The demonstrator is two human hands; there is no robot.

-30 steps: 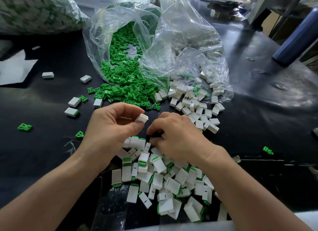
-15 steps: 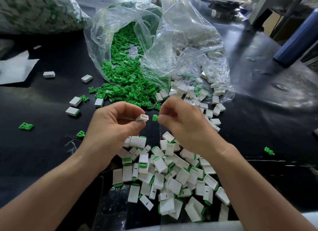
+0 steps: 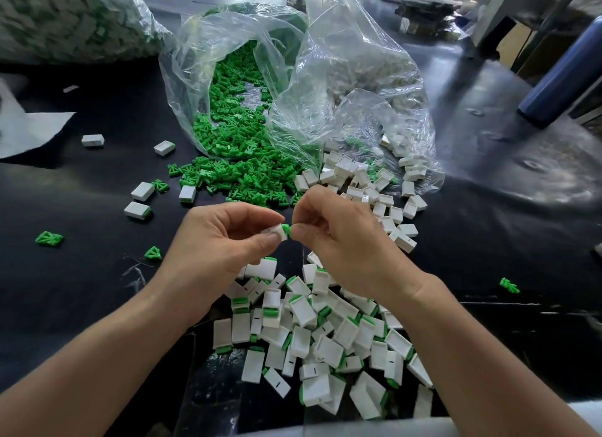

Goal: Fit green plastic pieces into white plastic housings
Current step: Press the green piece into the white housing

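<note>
My left hand [image 3: 224,241] pinches a small white housing [image 3: 275,233] between thumb and fingers above the black table. My right hand [image 3: 338,238] pinches a green piece [image 3: 286,229], whose end meets the housing's open end. Below my hands lies a heap of fitted housings [image 3: 325,335], white with green ends showing. Loose green pieces [image 3: 241,163] spill from a clear bag [image 3: 208,71] behind my hands. Empty white housings [image 3: 368,189] spill from a second clear bag [image 3: 358,78] to its right.
Stray housings [image 3: 141,200] and green pieces [image 3: 49,238] lie scattered on the black table at the left. A large full bag [image 3: 65,19] sits at the back left, a white sheet [image 3: 26,127] at the left edge, a blue cylinder [image 3: 560,81] at the right.
My right hand rose from the heap with a green piece and brought it left to the housing in my left hand; the gap between piece and housing has closed.
</note>
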